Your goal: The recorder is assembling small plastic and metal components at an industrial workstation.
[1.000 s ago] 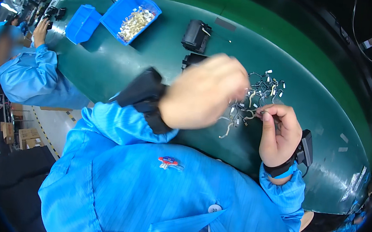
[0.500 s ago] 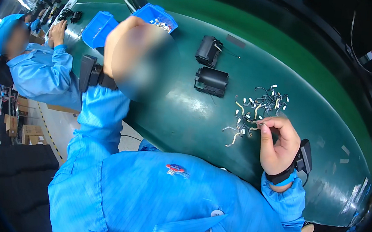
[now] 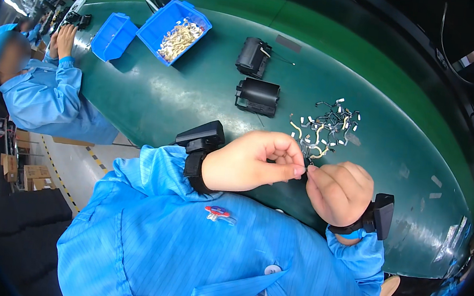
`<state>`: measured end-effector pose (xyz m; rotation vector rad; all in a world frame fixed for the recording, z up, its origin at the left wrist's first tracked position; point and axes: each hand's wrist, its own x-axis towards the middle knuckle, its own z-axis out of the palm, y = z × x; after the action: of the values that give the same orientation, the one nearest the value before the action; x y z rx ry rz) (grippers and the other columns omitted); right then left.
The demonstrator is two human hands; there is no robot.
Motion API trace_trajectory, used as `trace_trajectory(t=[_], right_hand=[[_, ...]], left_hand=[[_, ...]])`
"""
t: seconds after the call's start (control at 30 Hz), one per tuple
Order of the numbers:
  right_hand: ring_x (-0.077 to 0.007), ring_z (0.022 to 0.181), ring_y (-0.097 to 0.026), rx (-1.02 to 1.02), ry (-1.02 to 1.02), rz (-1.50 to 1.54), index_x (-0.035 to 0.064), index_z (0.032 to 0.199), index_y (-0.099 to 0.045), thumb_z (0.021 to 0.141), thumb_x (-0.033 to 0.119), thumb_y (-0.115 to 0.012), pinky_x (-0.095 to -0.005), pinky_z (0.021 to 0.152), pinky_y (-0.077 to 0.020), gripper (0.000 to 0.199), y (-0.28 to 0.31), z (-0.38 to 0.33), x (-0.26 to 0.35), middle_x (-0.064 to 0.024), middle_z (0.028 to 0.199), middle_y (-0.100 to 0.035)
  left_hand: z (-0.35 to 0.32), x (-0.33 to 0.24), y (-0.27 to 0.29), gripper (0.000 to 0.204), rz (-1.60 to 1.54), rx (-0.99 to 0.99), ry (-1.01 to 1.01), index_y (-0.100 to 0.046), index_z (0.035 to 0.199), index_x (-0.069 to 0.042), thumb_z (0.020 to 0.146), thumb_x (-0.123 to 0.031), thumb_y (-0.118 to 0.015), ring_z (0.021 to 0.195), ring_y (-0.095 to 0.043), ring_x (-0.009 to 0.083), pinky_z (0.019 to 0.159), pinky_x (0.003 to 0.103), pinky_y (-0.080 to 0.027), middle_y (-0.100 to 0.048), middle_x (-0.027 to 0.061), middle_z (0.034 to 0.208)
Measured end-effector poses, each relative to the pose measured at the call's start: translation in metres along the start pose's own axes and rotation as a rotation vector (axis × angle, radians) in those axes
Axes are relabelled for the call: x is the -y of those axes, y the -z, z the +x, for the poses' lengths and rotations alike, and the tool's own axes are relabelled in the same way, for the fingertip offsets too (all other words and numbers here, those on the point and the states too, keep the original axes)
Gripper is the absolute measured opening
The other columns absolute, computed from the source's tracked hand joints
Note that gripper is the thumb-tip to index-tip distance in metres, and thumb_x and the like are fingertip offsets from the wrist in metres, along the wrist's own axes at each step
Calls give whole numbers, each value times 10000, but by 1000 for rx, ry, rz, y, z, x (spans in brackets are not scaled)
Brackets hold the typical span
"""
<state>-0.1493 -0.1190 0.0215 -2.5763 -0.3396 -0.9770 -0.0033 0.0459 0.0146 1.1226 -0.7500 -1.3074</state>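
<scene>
Green belting covers the worktop, and over its near edge the person's left hand and right hand meet fingertip to fingertip, each grip pinched shut on the same small wire piece; it is so nearly hidden between the fingers that I cannot tell its shape. Just beyond the grip lies the heap of small wire parts, white-tipped and yellowish, loosely tangled. Farther out and to the left of the hands sit two black housings, one behind the other, and well beyond those two blue bins, the nearer one holding pale metal pieces. A co-worker in a blue coat works far off to the left. The risk, to my eye, is the piece itself: held only by the fingertips above the worktop's edge, it could slip from the pinch and fall toward the lap or the floor. A strand from the heap might also be snagged on it and drag others along
</scene>
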Motion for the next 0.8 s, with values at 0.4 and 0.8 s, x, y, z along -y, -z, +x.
trace_trajectory(t=[0.4,0.8], right_hand=[[-231,551,-600,-50,-125,237,16,850,-664,670,-28,-747,-319,480,-461,203,-8,3,-1,-81,679,-621],[-242,588,-624,-26,-152,276,11,859,-666,678,-31,-744,-322,509,-483,202,-8,-1,-3,-90,687,-633]], left_hand=[[-20,-37,90,116,1075,-606,-482,-583,993,-6,888,13,-628,903,-619,146,739,253,-489,-639,75,987],[-6,-35,90,111,1146,-210,-415,-599,926,-5,840,38,-653,852,-665,236,718,297,-550,-662,130,1013]])
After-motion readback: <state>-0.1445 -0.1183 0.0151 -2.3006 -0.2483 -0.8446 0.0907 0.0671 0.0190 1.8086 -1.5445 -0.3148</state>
